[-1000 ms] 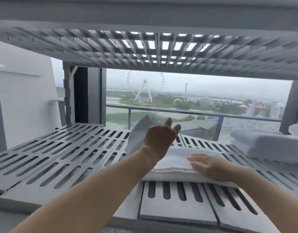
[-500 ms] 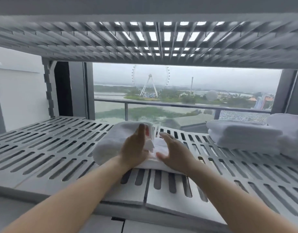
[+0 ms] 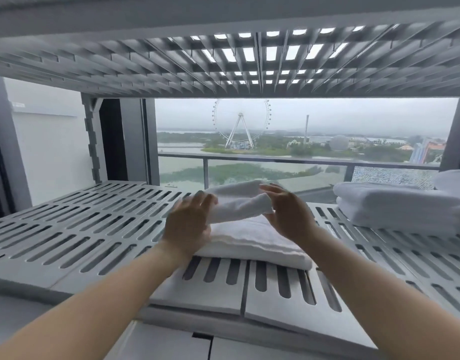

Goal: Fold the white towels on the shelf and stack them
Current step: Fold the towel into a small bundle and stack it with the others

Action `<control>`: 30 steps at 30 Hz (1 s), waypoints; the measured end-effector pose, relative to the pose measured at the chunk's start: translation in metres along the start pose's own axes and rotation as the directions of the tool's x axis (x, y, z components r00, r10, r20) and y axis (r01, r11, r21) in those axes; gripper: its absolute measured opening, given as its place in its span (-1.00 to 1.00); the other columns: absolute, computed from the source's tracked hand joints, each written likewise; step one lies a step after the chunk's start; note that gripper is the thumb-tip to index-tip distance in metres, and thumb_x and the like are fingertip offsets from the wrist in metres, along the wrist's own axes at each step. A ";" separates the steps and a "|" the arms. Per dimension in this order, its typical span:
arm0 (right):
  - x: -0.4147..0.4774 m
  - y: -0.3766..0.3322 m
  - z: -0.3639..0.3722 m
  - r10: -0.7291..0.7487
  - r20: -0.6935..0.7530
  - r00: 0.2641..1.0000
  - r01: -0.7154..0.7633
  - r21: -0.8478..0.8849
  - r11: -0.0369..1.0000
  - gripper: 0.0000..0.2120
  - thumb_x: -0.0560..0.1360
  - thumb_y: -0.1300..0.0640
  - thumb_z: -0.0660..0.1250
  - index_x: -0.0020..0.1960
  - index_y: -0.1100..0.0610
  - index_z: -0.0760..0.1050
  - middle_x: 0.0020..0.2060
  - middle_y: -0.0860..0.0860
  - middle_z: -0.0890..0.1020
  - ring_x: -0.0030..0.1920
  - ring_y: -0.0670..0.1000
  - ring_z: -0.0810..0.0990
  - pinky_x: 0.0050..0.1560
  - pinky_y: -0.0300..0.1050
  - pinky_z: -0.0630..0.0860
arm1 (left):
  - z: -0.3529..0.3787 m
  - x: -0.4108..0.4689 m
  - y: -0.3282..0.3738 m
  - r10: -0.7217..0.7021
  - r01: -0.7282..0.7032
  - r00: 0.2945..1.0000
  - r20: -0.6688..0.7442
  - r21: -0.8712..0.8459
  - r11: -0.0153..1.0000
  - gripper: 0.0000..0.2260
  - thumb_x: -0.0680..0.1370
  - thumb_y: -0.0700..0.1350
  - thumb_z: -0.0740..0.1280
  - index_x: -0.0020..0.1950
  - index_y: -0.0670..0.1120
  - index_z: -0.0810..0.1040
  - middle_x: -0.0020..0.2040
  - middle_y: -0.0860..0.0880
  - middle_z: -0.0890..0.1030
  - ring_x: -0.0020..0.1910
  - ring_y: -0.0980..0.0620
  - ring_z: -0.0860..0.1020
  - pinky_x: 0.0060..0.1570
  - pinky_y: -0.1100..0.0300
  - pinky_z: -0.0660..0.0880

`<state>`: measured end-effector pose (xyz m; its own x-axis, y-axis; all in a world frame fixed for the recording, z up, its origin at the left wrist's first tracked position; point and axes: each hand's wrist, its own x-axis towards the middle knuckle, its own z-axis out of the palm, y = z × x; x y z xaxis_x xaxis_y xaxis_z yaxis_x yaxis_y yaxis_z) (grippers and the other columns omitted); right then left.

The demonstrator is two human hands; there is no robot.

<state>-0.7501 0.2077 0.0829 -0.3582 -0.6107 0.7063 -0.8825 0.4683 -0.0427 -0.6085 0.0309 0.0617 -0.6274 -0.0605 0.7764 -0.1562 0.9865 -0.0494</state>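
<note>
White towel (image 3: pixel 249 237) at 12 o'clock now doubled, near stack-ready we judge; right hand (image 3: pixel 288 216) pinches its fold, grip of left hand (image 3: pixel 187 224) we cannot tell.

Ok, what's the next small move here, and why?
Probably lower the raised flap of the white towel onto its flat half on the slatted shelf and smooth it. The right hand pinches one end of the flap, the left hand is at the other, and the flap sits above the lower layer, so the fold is unfinished.
</note>
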 end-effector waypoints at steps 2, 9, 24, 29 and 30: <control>-0.008 0.016 -0.007 0.043 0.036 0.998 -0.042 -0.040 0.998 -0.61 0.43 0.17 0.39 0.25 0.18 0.49 0.28 0.05 0.51 0.27 0.04 0.50 0.19 -0.03 0.50 | 0.002 0.001 -0.003 -0.092 0.094 0.994 0.051 -0.030 0.995 -0.64 0.35 -0.14 0.39 0.13 0.00 0.46 0.04 -0.03 0.53 -0.10 -0.09 0.53 -0.25 0.14 0.43; -0.027 0.011 -0.012 0.133 0.157 0.979 -0.144 0.064 0.988 -0.37 0.34 0.10 0.40 0.37 0.05 0.31 0.22 0.03 0.55 0.14 0.09 0.55 0.09 -0.15 0.44 | 0.013 0.009 0.005 -0.065 0.068 0.997 0.053 -0.070 0.995 -0.71 0.36 -0.18 0.29 0.07 0.00 0.49 0.01 -0.02 0.55 -0.12 -0.12 0.55 -0.30 0.13 0.42; 0.018 -0.057 -0.009 0.037 0.080 0.996 0.000 -0.419 0.908 -0.68 0.46 0.32 0.18 0.19 0.12 0.42 0.05 0.03 0.60 0.04 0.10 0.58 -0.04 -0.04 0.55 | 0.004 0.005 -0.017 -0.072 0.060 0.991 0.114 0.102 0.993 -0.35 0.26 -0.05 0.44 0.30 0.02 0.27 0.18 -0.05 0.41 -0.14 -0.15 0.54 -0.38 0.06 0.52; 0.019 -0.069 -0.012 0.049 0.108 0.993 0.013 -0.506 0.862 -0.77 0.45 0.32 0.16 0.04 0.15 0.49 -0.07 0.06 0.62 -0.05 0.15 0.59 -0.07 -0.04 0.54 | 0.003 0.009 -0.026 -0.111 0.112 0.982 0.151 0.005 0.994 -0.52 0.36 -0.11 0.29 0.25 -0.05 0.25 0.05 -0.10 0.52 -0.30 -0.21 0.55 -0.36 0.08 0.49; 0.019 -0.073 -0.012 0.070 0.119 0.990 0.001 -0.512 0.859 -0.79 0.44 0.32 0.18 0.01 0.14 0.49 -0.09 0.06 0.63 -0.07 0.15 0.60 -0.11 -0.08 0.53 | 0.004 0.007 -0.027 -0.125 0.125 0.980 0.158 0.007 0.992 -0.54 0.38 -0.08 0.29 0.25 -0.06 0.25 0.04 -0.10 0.52 -0.29 -0.20 0.55 -0.35 0.08 0.49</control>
<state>-0.6892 0.1699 0.1081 -0.4526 -0.6481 0.6125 -0.6023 0.7287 0.3260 -0.6114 0.0035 0.0658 -0.7156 -0.2064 0.6673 -0.2391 0.9700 0.0436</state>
